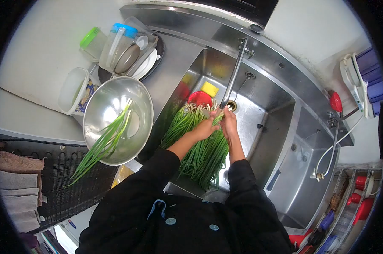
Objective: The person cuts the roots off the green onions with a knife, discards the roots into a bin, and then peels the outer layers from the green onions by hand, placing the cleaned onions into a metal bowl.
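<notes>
A large pile of green onions point(204, 163) lies in the steel sink point(280, 127), white ends toward the back and green tops toward me. My left hand point(205, 128) and my right hand point(229, 122) are close together over the pile, below the spout of the faucet point(234, 76). Both have their fingers closed around the white ends of some green onions. How many stalks they hold is hidden by the fingers. To the left, a steel bowl point(143, 101) carries a few green onions point(109, 137), their tops hanging over its rim.
Behind the pile are a red container point(200, 98) and a yellow sponge point(209, 89). Dishes and lidded pitchers point(119, 46) stand back left beside a white tub point(73, 91). A second basin point(303, 182) and a rack point(348, 207) are at right.
</notes>
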`<state>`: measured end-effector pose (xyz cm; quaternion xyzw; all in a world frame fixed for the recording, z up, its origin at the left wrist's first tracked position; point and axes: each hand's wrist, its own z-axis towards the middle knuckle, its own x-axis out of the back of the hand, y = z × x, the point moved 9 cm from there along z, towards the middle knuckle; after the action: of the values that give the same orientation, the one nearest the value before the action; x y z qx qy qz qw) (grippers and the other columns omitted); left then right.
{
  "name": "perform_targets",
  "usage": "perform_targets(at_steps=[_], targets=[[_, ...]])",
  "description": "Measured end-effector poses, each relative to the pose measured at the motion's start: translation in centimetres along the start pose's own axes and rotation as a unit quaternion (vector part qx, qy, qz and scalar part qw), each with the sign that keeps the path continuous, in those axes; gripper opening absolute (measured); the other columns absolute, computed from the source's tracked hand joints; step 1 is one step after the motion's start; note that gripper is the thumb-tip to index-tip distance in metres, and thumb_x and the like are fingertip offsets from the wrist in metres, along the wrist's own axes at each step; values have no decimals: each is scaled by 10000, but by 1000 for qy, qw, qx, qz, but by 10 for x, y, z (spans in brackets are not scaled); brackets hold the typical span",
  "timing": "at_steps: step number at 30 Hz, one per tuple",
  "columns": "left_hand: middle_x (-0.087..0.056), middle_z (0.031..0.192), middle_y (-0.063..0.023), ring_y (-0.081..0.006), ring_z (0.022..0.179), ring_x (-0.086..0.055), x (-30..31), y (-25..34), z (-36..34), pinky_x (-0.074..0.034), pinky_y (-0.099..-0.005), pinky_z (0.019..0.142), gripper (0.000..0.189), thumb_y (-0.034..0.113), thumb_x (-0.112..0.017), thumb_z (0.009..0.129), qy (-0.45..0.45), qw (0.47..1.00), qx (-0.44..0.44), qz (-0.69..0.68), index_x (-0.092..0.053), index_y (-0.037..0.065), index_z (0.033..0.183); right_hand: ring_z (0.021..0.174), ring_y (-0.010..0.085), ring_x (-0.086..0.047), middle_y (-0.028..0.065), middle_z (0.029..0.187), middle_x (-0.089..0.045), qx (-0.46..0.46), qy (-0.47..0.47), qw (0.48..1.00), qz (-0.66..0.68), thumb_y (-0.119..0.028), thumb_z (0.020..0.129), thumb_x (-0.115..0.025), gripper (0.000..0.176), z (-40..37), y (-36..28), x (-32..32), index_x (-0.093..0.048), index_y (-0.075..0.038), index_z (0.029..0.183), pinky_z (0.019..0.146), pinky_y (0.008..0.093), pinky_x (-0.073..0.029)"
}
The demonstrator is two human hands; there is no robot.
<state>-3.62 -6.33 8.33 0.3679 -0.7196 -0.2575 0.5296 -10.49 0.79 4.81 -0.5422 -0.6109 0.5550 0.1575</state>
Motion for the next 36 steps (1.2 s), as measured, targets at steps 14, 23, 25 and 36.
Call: perform_targets(at_steps=[14, 23, 25, 36], targets=[[-467, 1157, -143, -210, 1024, -466, 26, -17, -22, -391, -325, 856, 555, 175, -534, 834, -45, 988, -37, -142, -263, 41, 1300, 837, 126, -555, 77, 921, -590, 33, -107, 976, -188, -181, 824, -574, 328, -9, -24, -52, -504, 1, 1087, 701, 254, -452], [-522, 937, -63, -122, 840, -510, 128, 21, -29, -421, -277, 766, 376, 191, -517, 859, 190, 903, -41, -383, -374, 35, 1169, 1018, 202, -483, 127, 1093, -513, 162, -189, 930, -270, -122, 760, -627, 534, -49, -34, -138, -376, 26, 1207, 883, 317, -372], [-518, 918, -68, -135, 844, -523, 141, 41, -43, -430, -272, 744, 338, 188, -522, 855, 261, 916, -125, -276, -384, 27, 1117, 1034, 198, -477, 135, 1103, -518, 103, -194, 945, -243, -69, 777, -580, 482, -41, -30, -141, -384, 10, 1210, 896, 316, -362], [-545, 710, -54, -137, 681, -508, 299, 88, -157, -400, -271, 633, 236, 275, -456, 885, 494, 820, -147, -247, -455, 47, 948, 914, 308, -531, 211, 885, -552, 55, -177, 894, -407, -205, 873, -466, 262, -44, 91, -68, -468, 0, 1036, 750, 377, -394]])
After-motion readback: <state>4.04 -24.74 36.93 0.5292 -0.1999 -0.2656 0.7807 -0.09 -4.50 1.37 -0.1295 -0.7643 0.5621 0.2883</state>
